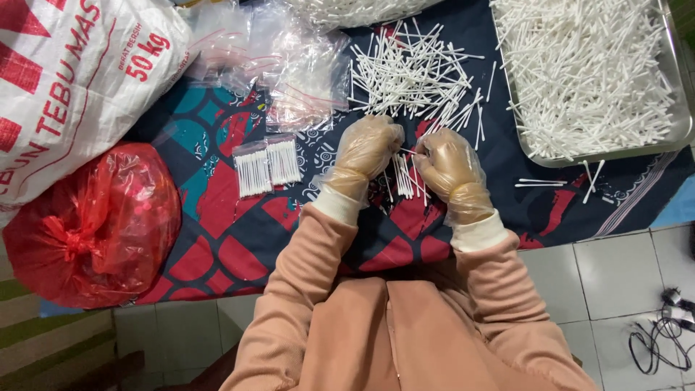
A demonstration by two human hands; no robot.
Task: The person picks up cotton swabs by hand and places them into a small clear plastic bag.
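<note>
Both my hands wear thin clear plastic gloves. My left hand (367, 152) and my right hand (450, 168) are close together over a patterned cloth (217, 217), pinching a single white cotton swab (407, 151) between their fingertips. A small bundle of swabs (402, 179) lies just below, between the hands. A loose pile of swabs (409, 72) spreads right above my hands. Two filled small clear bags of swabs (266, 166) lie to the left of my left hand.
A metal tray (679, 123) heaped with swabs sits at the upper right. Empty clear zip bags (289, 65) lie at the top. A big white sack (72, 80) and a red plastic bag (94, 224) are at the left. Black cables (655, 340) lie on the tiled floor.
</note>
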